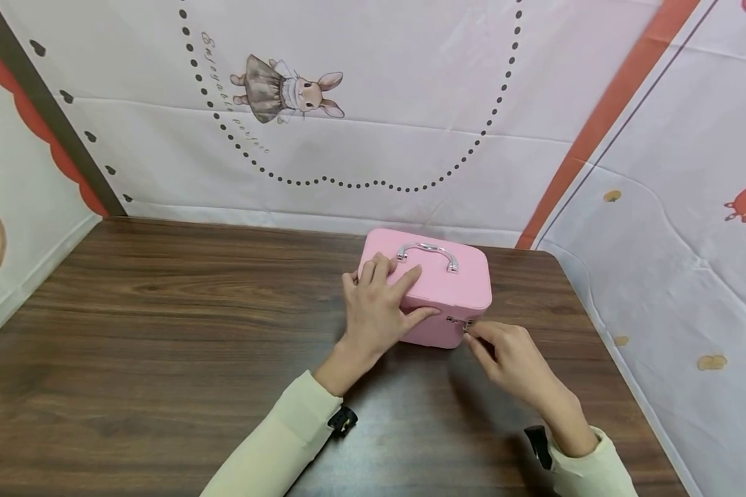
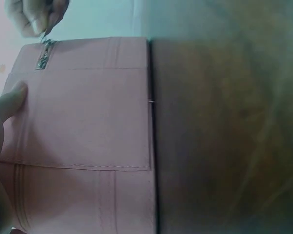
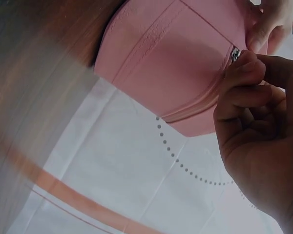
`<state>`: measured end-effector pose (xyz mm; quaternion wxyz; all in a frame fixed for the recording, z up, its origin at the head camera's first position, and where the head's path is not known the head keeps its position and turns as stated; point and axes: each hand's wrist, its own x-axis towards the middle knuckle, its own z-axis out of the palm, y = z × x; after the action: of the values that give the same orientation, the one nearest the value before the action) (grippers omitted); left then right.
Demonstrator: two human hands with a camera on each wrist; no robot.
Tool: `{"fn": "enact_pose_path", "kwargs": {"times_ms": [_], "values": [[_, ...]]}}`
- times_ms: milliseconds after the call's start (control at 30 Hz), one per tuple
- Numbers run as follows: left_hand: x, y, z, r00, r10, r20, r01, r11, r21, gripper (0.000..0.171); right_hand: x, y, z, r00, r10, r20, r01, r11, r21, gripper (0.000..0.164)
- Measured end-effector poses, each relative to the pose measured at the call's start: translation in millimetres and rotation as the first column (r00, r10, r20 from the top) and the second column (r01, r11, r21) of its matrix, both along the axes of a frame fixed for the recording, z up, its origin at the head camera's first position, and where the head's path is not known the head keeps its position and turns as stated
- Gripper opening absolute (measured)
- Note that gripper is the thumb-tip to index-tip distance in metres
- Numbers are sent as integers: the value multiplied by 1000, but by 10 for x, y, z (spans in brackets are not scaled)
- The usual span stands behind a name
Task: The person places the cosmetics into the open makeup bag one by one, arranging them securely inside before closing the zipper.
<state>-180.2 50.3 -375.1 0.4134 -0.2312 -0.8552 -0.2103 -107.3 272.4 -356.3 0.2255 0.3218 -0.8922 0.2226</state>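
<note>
A pink vanity case (image 1: pixel 450 286) with a silver handle (image 1: pixel 427 247) on its lid stands upright near the back of the table. My left hand (image 1: pixel 373 310) rests on the lid's left part, fingers spread and thumb along the front edge. At the front right corner, my right hand (image 1: pixel 516 359) pinches a metal zipper pull (image 3: pixel 235 54) between thumb and forefinger. The left wrist view shows this zipper hardware (image 2: pixel 43 56) on the stitched front. Around the right side, the zipper seam (image 3: pixel 195 109) appears in the right wrist view. The lid sits down on the body.
The brown wooden table (image 1: pixel 193 331) extends widely to the left of the case. Behind it hangs a white printed cloth (image 1: pixel 379 83) with a rabbit figure. Another cloth wall (image 1: pixel 671 241) borders the table's right edge.
</note>
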Motion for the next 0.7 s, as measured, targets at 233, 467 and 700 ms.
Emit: {"fn": "enact_pose_path", "kwargs": {"times_ms": [233,467,700], "values": [[16,31,-13,1000,12,-4,-12,1000,0,69,3,-21,-24,1000,3,12,-3,1000,-23,34],[17,30,-16,1000,14,-3,-14,1000,0,68,14,-84,-44,1000,-15,-15,14,1000,-22,34],[29,30,-8,1000,22,4,-22,1000,-3,67,14,-120,-68,999,-30,-44,29,999,-31,28]]}}
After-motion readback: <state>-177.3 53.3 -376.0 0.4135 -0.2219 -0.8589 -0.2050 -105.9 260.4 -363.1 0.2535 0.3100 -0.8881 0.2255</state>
